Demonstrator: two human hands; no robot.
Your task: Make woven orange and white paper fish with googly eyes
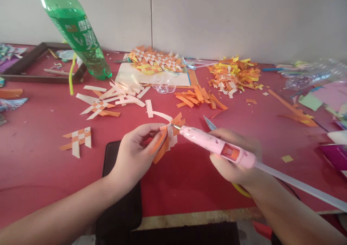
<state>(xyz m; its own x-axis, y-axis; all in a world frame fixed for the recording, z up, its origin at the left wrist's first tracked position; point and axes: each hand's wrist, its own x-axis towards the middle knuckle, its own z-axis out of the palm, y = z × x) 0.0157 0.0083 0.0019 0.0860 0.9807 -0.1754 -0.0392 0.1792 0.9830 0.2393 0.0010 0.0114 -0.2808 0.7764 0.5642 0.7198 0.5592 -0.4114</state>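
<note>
My left hand (135, 149) pinches a small woven piece of orange and white paper strips (168, 136) above the red table (40, 165). In my right hand (235, 158) I grip a pink hot glue gun (217, 145) whose metal tip touches the top of the woven piece. A clear glue stick (300, 187) sticks out of the gun's back toward the lower right.
A finished woven square (78, 139) lies at the left, loose strips (114, 98) behind it. A green bottle (77, 31) leans at the back left. Piles of woven pieces (154, 60), orange strips (199, 97) and scraps (234, 73) sit at the back. A black phone (119, 209) lies under my left forearm.
</note>
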